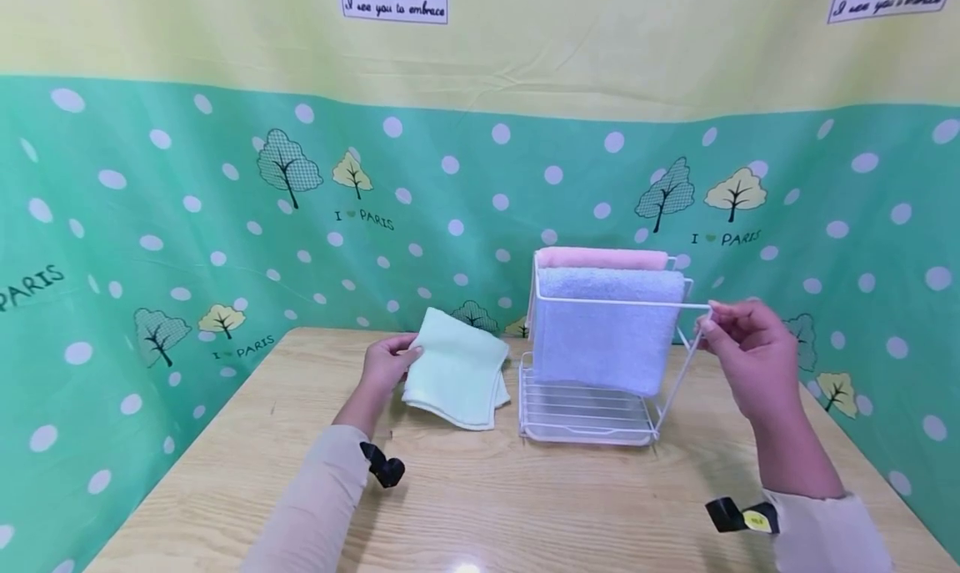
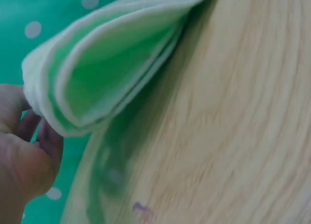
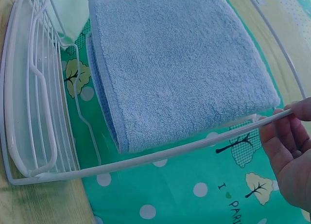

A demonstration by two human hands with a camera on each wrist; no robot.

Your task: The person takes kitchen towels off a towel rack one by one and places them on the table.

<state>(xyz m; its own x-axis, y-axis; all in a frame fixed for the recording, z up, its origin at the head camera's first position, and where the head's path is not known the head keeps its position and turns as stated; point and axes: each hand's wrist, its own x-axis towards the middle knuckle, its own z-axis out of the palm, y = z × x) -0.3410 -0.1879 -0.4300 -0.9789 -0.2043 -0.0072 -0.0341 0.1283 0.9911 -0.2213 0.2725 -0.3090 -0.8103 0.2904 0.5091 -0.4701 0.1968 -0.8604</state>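
The green towel [image 1: 457, 373] is sitting just left of the rack, near the middle of the head view, with its layers folded over. The left hand [image 1: 388, 362] is pinching its left edge, thumb on top. In the left wrist view the fold is gaping in a loop and that end is standing off the desk [image 1: 480, 506]; whether the far end is touching the wood, I cannot tell.

With only one edge being held, the layers could well slip apart or sag if the towel were lifted that way.

Right of centre, the white rack [image 1: 622, 303] is standing on the desk. The right hand [image 1: 753, 356] is pinching the right end of its front bar. A hard pull or push at that high corner would probably tip or slide the light-looking frame, and the towels might shift with it.

The blue towel [image 1: 609, 339] is hanging over the middle bar and the pink towel [image 1: 603, 258] over the rear one; the front bar is carrying no cloth. Below, a tray [image 1: 592, 437] is lying in the base with wires running across it.

Behind everything, a dotted green and yellow curtain [image 1: 450, 198] is filling the upper frame.
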